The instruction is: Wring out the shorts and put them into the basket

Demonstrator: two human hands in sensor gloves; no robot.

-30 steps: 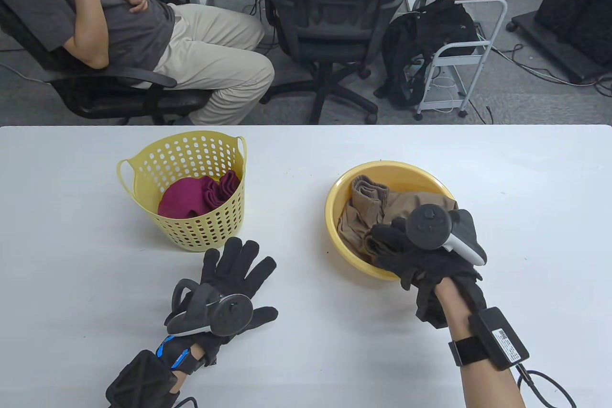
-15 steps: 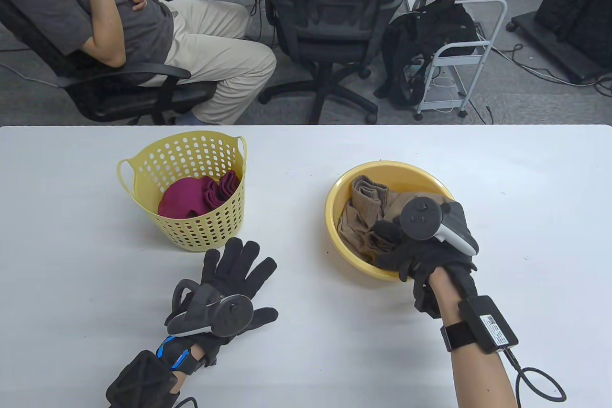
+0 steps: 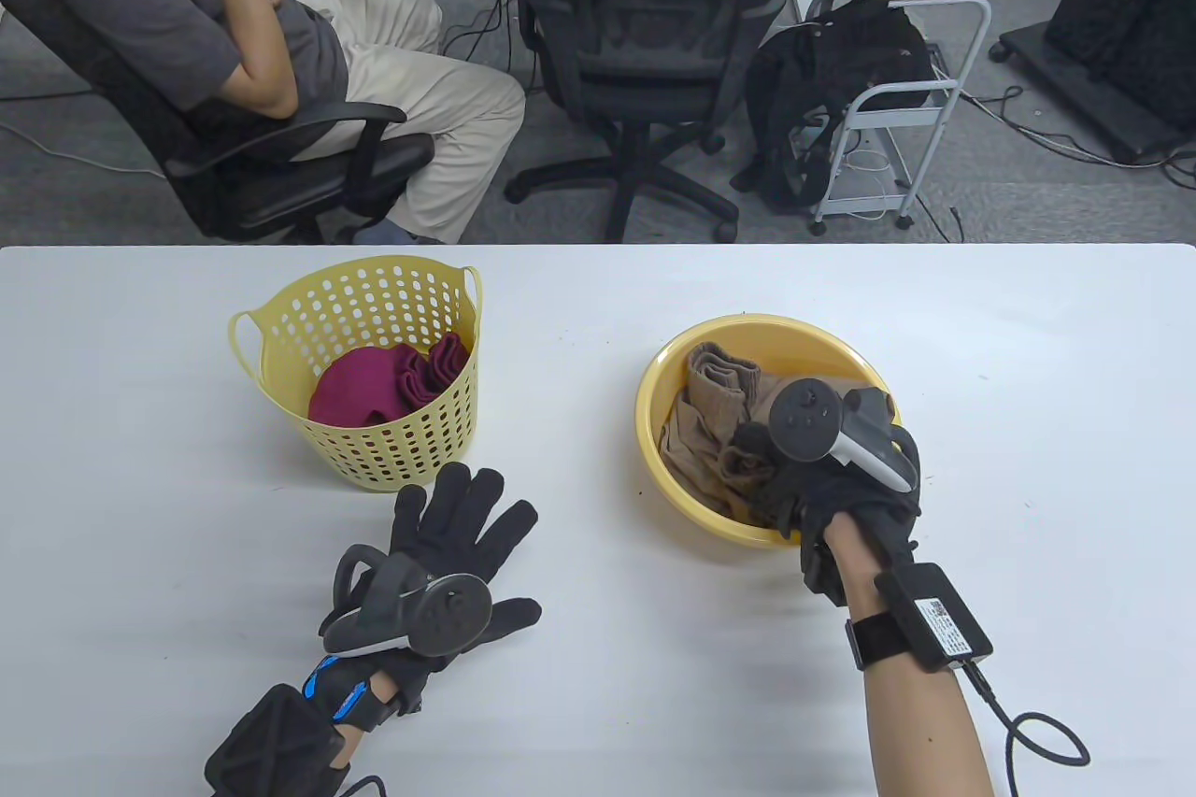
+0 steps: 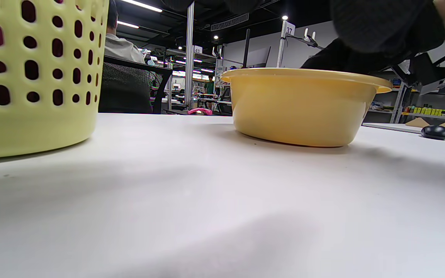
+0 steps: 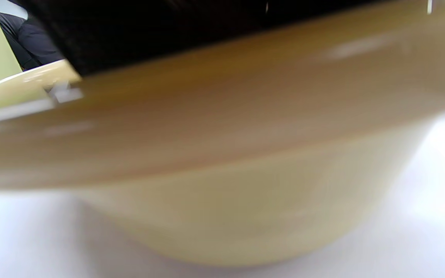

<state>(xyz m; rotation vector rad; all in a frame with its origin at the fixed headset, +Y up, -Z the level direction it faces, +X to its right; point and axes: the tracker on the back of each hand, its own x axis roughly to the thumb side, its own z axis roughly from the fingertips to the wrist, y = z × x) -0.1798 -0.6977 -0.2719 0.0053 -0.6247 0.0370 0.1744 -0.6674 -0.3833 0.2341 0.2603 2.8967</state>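
The tan shorts [image 3: 707, 428] lie crumpled in a yellow basin [image 3: 761, 329] at the table's right. My right hand [image 3: 753, 461] reaches over the basin's near rim, and its fingers curl into the cloth and grip it. My left hand [image 3: 464, 521] lies flat and open on the table, just in front of the yellow perforated basket [image 3: 369, 306]. A maroon garment [image 3: 385, 382] lies in the basket. The left wrist view shows the basket wall [image 4: 33, 85] on the left and the basin [image 4: 303, 108] ahead, with the right glove [image 4: 365, 34] over its rim. The right wrist view is blurred basin wall [image 5: 245, 181].
White table [image 3: 1028, 386] with bare surface between basket and basin. Beyond the far edge a person [image 3: 187, 40] sits in an office chair, next to an empty chair [image 3: 645, 31] and a small cart [image 3: 897, 115].
My right hand has slid left and deeper into the basin, turning at the wrist and closing its fingers into the shorts. The left hand has stayed put. The seated person swivelled.
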